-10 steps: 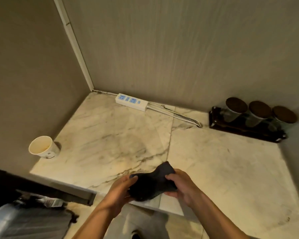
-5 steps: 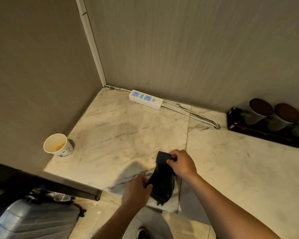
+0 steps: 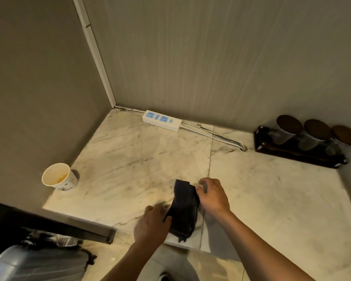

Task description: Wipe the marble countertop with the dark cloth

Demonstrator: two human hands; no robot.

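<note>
Left hand is pressing its thumb and curled fingers against the near left edge of the dark cloth, which is lying folded on the marble countertop close to its front edge. Right hand is pinching the cloth's far right edge with bent fingers. At far left a paper cup is standing; a power strip is lying along the back wall; three lidded jars are sitting on a dark tray at right.
</note>
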